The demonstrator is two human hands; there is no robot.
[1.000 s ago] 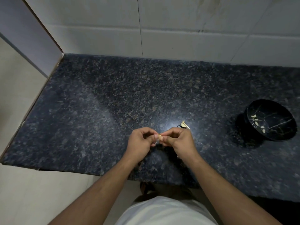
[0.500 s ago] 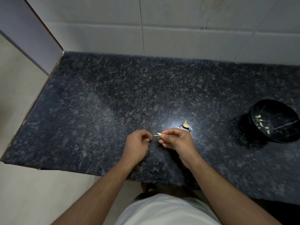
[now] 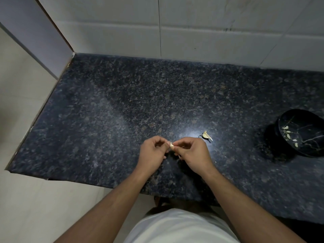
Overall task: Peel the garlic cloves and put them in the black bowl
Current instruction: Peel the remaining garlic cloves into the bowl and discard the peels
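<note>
A small pale garlic clove (image 3: 172, 145) sits between my two hands just above the dark granite counter (image 3: 122, 109). My right hand (image 3: 193, 154) pinches the clove with curled fingers. My left hand (image 3: 154, 152) has its thumb and fingertips on the clove's left end. The black bowl (image 3: 305, 133) with thin gold veins stands at the right edge of the counter and holds several peeled cloves (image 3: 287, 132).
A scrap of garlic skin with a dark bit (image 3: 206, 135) lies on the counter just beyond my right hand. White wall tiles run along the back. The counter ends at the left and at the front edge near my body.
Half a second ago my left hand had drawn away to the left from the clove. Now it has come back and its fingertips meet the clove again.
</note>
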